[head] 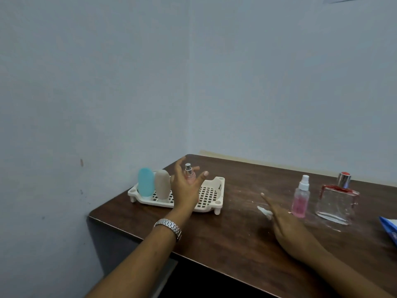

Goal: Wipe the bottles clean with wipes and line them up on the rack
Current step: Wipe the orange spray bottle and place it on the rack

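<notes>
1. In the cream rack (212,186), at its left end, upright and touching side by side: a blue bottle (146,182) and a beige bottle (162,184).
2. Just right of the beige one, in line with them: a small pink bottle (189,174) with a silver spray top, upright, base hidden behind the left hand (185,186).
3. Left hand raised over the middle of the rack, fingers and thumb spread wide; grip released, nothing clasped. Small pink bottle showing between thumb and fingers; contact not clear.
4. Silver watch (168,226) on the left wrist.
5. Rack standing at the far left corner of the dark brown tabletop (236,237), close to the walls.
6. Right hand (283,220) low over the tabletop, forefinger stretched out; a white wipe (265,211) under its fingers. Grip here: cannot tell whether grasping the wipe or only lying on it.
7. Right of that hand, off the rack, upright on the tabletop: a pink spray bottle (300,198) with a white top, and just beside it a square glass bottle (337,203) with red edges and a silver cap.
8. Blue packet (390,229) at the right edge, cut off by the frame.
</notes>
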